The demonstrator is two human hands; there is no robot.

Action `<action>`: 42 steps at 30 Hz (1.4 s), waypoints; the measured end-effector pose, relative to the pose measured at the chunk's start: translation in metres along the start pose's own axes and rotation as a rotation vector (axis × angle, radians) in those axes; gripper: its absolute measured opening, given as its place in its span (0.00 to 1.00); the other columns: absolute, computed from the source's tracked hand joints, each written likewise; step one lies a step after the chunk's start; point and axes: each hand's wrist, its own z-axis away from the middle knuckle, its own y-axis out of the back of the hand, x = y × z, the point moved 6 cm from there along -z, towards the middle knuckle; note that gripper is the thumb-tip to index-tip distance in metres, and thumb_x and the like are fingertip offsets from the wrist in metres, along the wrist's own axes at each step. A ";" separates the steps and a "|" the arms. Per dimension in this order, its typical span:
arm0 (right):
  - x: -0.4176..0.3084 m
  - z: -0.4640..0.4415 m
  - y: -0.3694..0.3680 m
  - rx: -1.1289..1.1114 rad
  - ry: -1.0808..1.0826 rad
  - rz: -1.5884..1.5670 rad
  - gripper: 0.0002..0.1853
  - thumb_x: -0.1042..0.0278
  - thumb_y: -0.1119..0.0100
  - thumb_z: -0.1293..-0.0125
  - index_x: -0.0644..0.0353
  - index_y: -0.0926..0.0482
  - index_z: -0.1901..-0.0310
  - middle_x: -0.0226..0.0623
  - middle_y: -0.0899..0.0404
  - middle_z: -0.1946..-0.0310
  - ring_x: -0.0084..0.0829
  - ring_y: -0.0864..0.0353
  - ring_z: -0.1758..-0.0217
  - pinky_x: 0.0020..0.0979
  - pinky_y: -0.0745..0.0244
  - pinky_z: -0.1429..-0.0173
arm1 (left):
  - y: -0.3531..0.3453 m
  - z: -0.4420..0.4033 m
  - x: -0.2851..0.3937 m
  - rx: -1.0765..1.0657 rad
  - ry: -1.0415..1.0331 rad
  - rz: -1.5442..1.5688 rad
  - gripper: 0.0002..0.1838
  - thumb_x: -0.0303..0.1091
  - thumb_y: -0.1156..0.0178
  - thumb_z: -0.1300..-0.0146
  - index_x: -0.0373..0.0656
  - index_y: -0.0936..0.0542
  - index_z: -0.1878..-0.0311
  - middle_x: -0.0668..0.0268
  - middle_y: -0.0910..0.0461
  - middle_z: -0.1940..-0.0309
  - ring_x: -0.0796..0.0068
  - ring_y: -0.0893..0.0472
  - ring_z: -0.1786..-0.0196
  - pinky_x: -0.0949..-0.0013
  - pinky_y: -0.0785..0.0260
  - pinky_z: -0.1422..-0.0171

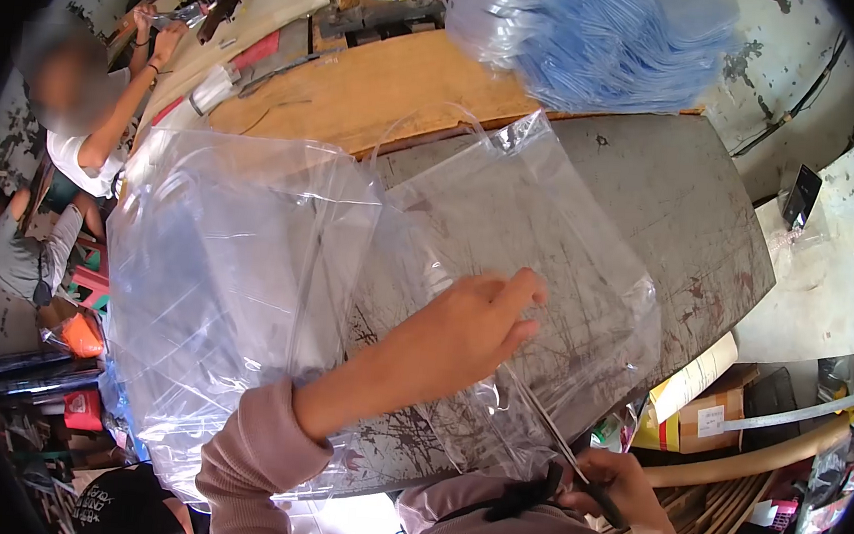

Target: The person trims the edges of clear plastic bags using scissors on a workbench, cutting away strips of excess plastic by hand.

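The left hand (472,331) reaches over a clear plastic bag (560,237), fingers bent and slightly apart; the right hand (630,496), lower, closes around scissors (556,436) by their handles.

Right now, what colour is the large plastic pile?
The plastic pile is translucent blue, shown in the head view.

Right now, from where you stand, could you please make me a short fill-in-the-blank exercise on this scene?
The person holds the scissors in the ____ hand. The large pile of plastic beyond the gray table is tinted ____. The co-worker at the upper left wears a ____ shirt.

Missing words: right; blue; white.
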 end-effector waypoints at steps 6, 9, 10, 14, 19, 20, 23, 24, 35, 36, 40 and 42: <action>-0.012 -0.003 -0.016 -0.292 -0.015 -0.367 0.17 0.58 0.38 0.42 0.64 0.29 0.62 0.28 0.32 0.84 0.16 0.35 0.82 0.18 0.44 0.76 | 0.018 0.028 0.068 0.358 -0.130 -0.322 0.17 0.32 0.35 0.49 0.40 0.28 0.58 0.55 0.29 0.58 0.51 0.28 0.47 0.59 0.32 0.53; -0.014 -0.003 -0.019 -0.305 -0.024 -0.481 0.20 0.54 0.41 0.41 0.64 0.30 0.62 0.28 0.34 0.85 0.17 0.36 0.82 0.18 0.44 0.76 | -0.022 0.053 0.068 0.257 -0.078 -0.355 0.21 0.41 0.34 0.50 0.42 0.27 0.57 0.52 0.33 0.52 0.48 0.31 0.43 0.55 0.33 0.51; -0.014 -0.002 -0.018 -0.293 -0.049 -0.526 0.21 0.52 0.41 0.41 0.64 0.30 0.62 0.28 0.35 0.85 0.17 0.36 0.82 0.18 0.44 0.76 | -0.039 0.058 0.064 0.165 -0.076 -0.408 0.24 0.46 0.34 0.51 0.42 0.27 0.55 0.51 0.35 0.49 0.47 0.33 0.40 0.53 0.33 0.51; -0.001 -0.005 -0.021 -0.290 0.005 -0.504 0.21 0.51 0.41 0.40 0.64 0.31 0.62 0.29 0.34 0.85 0.17 0.37 0.84 0.18 0.43 0.78 | -0.067 0.066 0.045 0.178 -0.100 -0.548 0.30 0.49 0.39 0.48 0.40 0.29 0.46 0.47 0.36 0.46 0.46 0.33 0.39 0.52 0.32 0.47; -0.002 -0.009 -0.012 -0.170 -0.113 -0.367 0.15 0.61 0.39 0.39 0.63 0.30 0.60 0.28 0.32 0.84 0.17 0.34 0.83 0.18 0.42 0.79 | -0.075 0.065 0.037 0.036 -0.121 -0.649 0.27 0.43 0.44 0.42 0.37 0.29 0.43 0.46 0.33 0.47 0.47 0.30 0.41 0.59 0.28 0.46; -0.002 -0.009 -0.010 -0.159 -0.108 -0.339 0.14 0.63 0.39 0.39 0.63 0.30 0.60 0.28 0.31 0.82 0.17 0.33 0.82 0.18 0.41 0.77 | -0.076 0.065 0.039 0.014 -0.143 -0.708 0.26 0.41 0.45 0.41 0.36 0.29 0.43 0.45 0.31 0.49 0.48 0.29 0.41 0.62 0.27 0.47; 0.002 -0.010 -0.006 -0.139 -0.106 -0.321 0.13 0.66 0.37 0.40 0.63 0.30 0.60 0.27 0.30 0.78 0.17 0.31 0.78 0.18 0.39 0.73 | -0.075 0.065 0.041 0.021 -0.184 -0.758 0.23 0.40 0.46 0.40 0.36 0.27 0.45 0.47 0.28 0.50 0.52 0.25 0.45 0.65 0.24 0.51; 0.003 -0.011 -0.005 -0.133 -0.108 -0.325 0.14 0.65 0.36 0.41 0.63 0.29 0.60 0.27 0.29 0.76 0.17 0.30 0.75 0.19 0.38 0.70 | -0.074 0.065 0.042 0.019 -0.184 -0.754 0.23 0.40 0.46 0.40 0.36 0.27 0.45 0.47 0.28 0.50 0.52 0.25 0.45 0.65 0.24 0.51; -0.012 -0.008 0.006 -0.017 0.073 0.296 0.25 0.57 0.26 0.54 0.64 0.26 0.60 0.34 0.27 0.74 0.26 0.26 0.72 0.26 0.31 0.66 | -0.076 0.071 0.050 0.014 -0.314 -0.837 0.17 0.36 0.53 0.34 0.35 0.22 0.50 0.54 0.21 0.53 0.65 0.19 0.52 0.77 0.24 0.60; -0.016 -0.007 0.006 -0.008 0.059 0.315 0.26 0.56 0.25 0.56 0.63 0.26 0.61 0.35 0.27 0.75 0.27 0.26 0.74 0.27 0.31 0.68 | -0.077 0.072 0.051 0.009 -0.319 -0.832 0.17 0.36 0.53 0.34 0.35 0.22 0.50 0.54 0.21 0.53 0.65 0.19 0.52 0.77 0.24 0.60; -0.034 -0.003 0.010 0.147 0.254 0.597 0.28 0.53 0.24 0.59 0.62 0.25 0.61 0.35 0.28 0.77 0.29 0.26 0.77 0.27 0.32 0.73 | -0.081 0.076 0.051 0.020 -0.357 -0.809 0.17 0.37 0.54 0.33 0.35 0.22 0.52 0.55 0.21 0.54 0.64 0.18 0.53 0.78 0.24 0.61; -0.040 -0.003 0.015 0.190 0.256 0.771 0.30 0.52 0.23 0.62 0.61 0.24 0.60 0.34 0.28 0.79 0.28 0.26 0.78 0.27 0.32 0.74 | -0.081 0.077 0.050 0.015 -0.371 -0.810 0.17 0.37 0.53 0.33 0.35 0.21 0.52 0.55 0.21 0.54 0.64 0.18 0.53 0.78 0.24 0.62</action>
